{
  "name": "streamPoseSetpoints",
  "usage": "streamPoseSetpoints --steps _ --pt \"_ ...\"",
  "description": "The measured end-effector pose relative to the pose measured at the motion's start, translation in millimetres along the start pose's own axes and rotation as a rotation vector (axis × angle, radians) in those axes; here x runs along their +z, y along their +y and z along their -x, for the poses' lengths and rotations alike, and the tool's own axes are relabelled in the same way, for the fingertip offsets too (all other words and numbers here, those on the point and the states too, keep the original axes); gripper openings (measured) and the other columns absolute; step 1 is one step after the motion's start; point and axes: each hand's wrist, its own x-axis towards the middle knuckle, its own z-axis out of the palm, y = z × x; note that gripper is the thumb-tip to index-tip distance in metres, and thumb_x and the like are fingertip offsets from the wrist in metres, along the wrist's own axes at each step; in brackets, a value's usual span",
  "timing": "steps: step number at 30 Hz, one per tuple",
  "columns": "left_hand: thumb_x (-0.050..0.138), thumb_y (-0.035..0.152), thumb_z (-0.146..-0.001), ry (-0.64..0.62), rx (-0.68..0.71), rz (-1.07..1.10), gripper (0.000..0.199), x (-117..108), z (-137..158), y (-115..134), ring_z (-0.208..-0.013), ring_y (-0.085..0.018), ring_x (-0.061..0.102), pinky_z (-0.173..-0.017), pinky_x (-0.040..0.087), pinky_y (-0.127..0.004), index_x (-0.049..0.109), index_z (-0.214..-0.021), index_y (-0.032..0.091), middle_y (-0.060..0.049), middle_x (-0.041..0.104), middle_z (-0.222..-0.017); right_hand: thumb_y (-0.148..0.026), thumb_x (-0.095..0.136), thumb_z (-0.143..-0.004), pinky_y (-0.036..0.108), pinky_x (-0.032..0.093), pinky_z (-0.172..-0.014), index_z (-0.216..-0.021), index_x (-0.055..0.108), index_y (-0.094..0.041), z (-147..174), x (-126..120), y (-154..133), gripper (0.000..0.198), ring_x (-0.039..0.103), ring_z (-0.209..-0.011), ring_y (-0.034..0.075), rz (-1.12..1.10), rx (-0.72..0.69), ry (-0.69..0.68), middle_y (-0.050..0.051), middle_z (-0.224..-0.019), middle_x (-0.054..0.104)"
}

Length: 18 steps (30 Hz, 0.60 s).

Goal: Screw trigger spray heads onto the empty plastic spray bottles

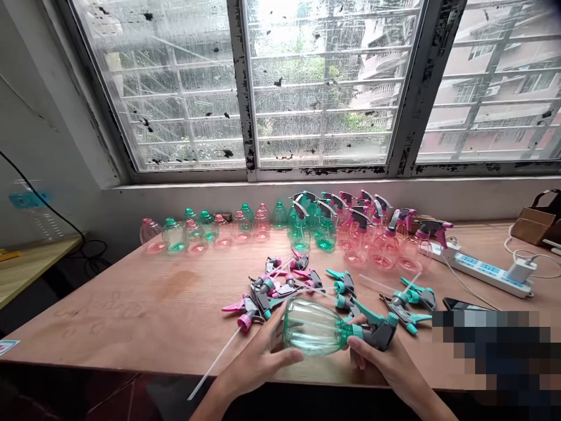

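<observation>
A clear green spray bottle lies sideways between my hands above the table's front edge. My left hand is wrapped around its base end. With thumb and fingers, my right hand grips the teal collar at its neck. The grey and teal trigger head sits on that neck and points right. Just beyond the bottle lies a pile of loose trigger heads, some pink and grey, others teal and grey, several with thin white dip tubes.
Headless pink and green bottles stand at the back left of the wooden table. Bottles with trigger heads crowd the back right. A white power strip, cables and a dark phone lie at right. A brown box stands behind.
</observation>
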Motion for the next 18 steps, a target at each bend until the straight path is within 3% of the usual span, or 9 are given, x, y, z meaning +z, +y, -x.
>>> streamPoseSetpoints --steps 4,8,10,14,18 --pt "0.076 0.026 -0.087 -0.017 0.010 -0.112 0.102 1.2 1.1 2.7 -0.150 -0.030 0.036 -0.124 0.029 -0.048 0.006 -0.161 0.040 -0.004 0.031 -0.167 -0.051 0.079 -0.083 0.027 0.044 -0.053 -0.093 0.062 -0.020 0.4 -2.2 -1.7 0.037 0.058 -0.049 0.016 0.011 0.000 0.004 -0.003 -0.054 0.064" --pt "0.077 0.027 -0.087 -0.008 0.011 -0.124 0.110 -0.8 2.2 -0.4 -0.146 -0.031 0.041 -0.122 0.032 -0.048 -0.005 -0.160 0.036 -0.008 0.034 -0.165 -0.050 0.076 -0.086 0.027 0.045 -0.053 -0.095 0.061 -0.020 -0.3 -5.3 -0.8 0.035 0.059 -0.051 0.016 0.041 -0.003 -0.051 -0.001 -0.058 0.066" --pt "0.080 0.029 -0.085 -0.014 -0.012 -0.094 0.114 -2.1 2.3 -1.5 -0.148 -0.032 0.038 -0.122 0.031 -0.049 -0.005 -0.160 0.036 -0.009 0.032 -0.166 -0.050 0.075 -0.087 0.028 0.045 -0.054 -0.099 0.061 -0.020 -0.4 -6.8 0.3 0.035 0.059 -0.052 0.016 0.062 0.007 -0.083 -0.001 -0.059 0.067" --pt "0.074 0.036 -0.089 -0.019 -0.026 -0.094 0.100 -2.2 2.6 -0.3 -0.151 -0.031 0.033 -0.124 0.028 -0.047 0.006 -0.161 0.035 -0.006 0.027 -0.168 -0.047 0.073 -0.090 0.029 0.048 -0.057 -0.104 0.061 -0.020 -0.3 -8.4 1.4 0.033 0.062 -0.053 0.017 0.052 -0.001 -0.102 -0.003 -0.055 0.063" --pt "0.075 0.028 -0.088 -0.003 -0.030 -0.158 0.105 0.3 3.1 2.0 -0.150 -0.030 0.035 -0.123 0.031 -0.046 -0.001 -0.160 0.040 -0.004 0.024 -0.169 -0.046 0.073 -0.090 0.027 0.048 -0.053 -0.097 0.061 -0.020 -0.9 -8.2 1.7 0.029 0.061 -0.050 0.015 -0.006 -0.016 -0.082 -0.002 -0.056 0.065"
